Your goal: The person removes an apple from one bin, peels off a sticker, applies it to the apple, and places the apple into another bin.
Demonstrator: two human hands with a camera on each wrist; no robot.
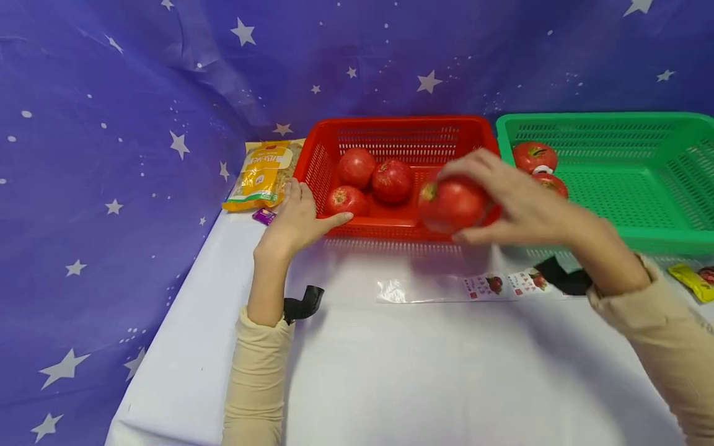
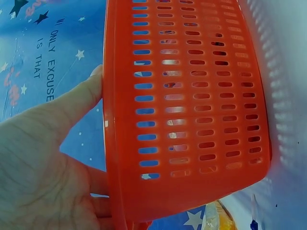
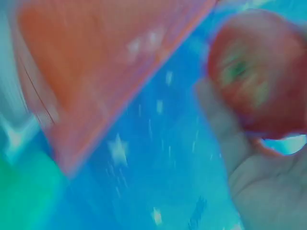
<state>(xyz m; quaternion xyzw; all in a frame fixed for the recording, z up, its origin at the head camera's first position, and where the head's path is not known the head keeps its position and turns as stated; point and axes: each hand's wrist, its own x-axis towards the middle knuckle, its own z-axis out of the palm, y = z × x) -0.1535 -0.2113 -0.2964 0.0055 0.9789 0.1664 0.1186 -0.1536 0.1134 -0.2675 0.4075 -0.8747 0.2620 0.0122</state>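
My right hand [image 1: 491,198] grips a large red tomato [image 1: 450,204] just above the front right edge of the red basket [image 1: 401,122]. The right wrist view is blurred and shows the same tomato [image 3: 259,72] against the right hand [image 3: 259,191]. Three more tomatoes [image 1: 392,181] lie inside the red basket. My left hand [image 1: 301,214] rests against the basket's front left corner, fingers straight along the side wall and thumb along the front wall. Up close, the left hand [image 2: 48,158] lies against the basket's slotted wall [image 2: 192,96].
A green basket [image 1: 613,118] stands to the right with two tomatoes [image 1: 533,156] at its left end. A yellow noodle packet [image 1: 266,173] and a small purple packet [image 1: 264,215] lie left of the red basket. A clear labelled bag [image 1: 446,288] lies on the white table; a yellow packet [image 1: 691,282] lies far right.
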